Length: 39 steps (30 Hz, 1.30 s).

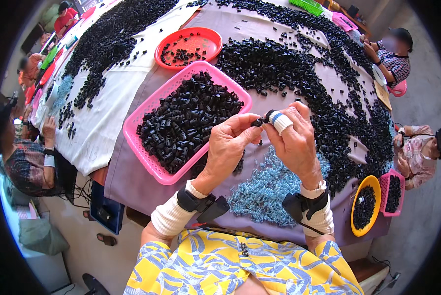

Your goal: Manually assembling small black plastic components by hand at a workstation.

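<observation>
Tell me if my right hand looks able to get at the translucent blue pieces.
Probably yes: the translucent blue pieces lie in the open close to the right hand, with nothing apparent in the way. That hand does seem occupied, though, meeting the left hand at a small black piece.

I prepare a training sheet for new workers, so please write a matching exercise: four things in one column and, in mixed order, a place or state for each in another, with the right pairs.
1. Red tray
2. Right hand
3. Blue heap
4. Yellow tray

A. Beside the small pink basket
B. Loose on the purple cloth
C. Beyond the large pink basket
D. White band around a finger

Pairs: 1-C, 2-D, 3-B, 4-A
</observation>
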### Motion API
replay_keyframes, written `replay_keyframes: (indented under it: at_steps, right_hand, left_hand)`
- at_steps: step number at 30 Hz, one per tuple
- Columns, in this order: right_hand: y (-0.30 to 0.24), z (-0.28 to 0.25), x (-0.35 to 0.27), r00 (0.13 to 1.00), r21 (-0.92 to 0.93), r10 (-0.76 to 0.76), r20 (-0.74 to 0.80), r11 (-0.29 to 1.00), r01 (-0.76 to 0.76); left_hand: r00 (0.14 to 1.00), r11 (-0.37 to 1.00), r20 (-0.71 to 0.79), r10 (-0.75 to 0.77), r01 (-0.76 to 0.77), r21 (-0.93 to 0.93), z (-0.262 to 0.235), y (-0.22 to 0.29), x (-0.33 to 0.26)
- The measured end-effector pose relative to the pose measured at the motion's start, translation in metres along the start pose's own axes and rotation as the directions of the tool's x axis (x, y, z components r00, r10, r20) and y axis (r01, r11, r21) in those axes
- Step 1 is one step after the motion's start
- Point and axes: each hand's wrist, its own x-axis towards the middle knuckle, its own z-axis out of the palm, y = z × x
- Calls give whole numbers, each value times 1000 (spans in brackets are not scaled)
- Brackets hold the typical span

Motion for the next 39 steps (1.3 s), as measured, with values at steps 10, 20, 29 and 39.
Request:
replay_keyframes:
  at_steps: [10,20,29,39]
  right_hand:
    - [-3,5,0,998,-60,-47,29,997,49]
    - [-3,5,-4,1000,-141,-4,24,990,7]
    - [-5,6,-7,997,-105,61,53,993,-55]
    - [-2,8,-11,996,-96,20,85,995,-11]
  left_hand:
    - [994,997,-97,51,-45,66,3,-3,-3]
    - [992,995,-95,79,-73,68,4,-8,-2]
    - [995,995,-75,71,-65,75,3,-10,-3]
    - [998,995,-64,10,-4,101,0,-10,-4]
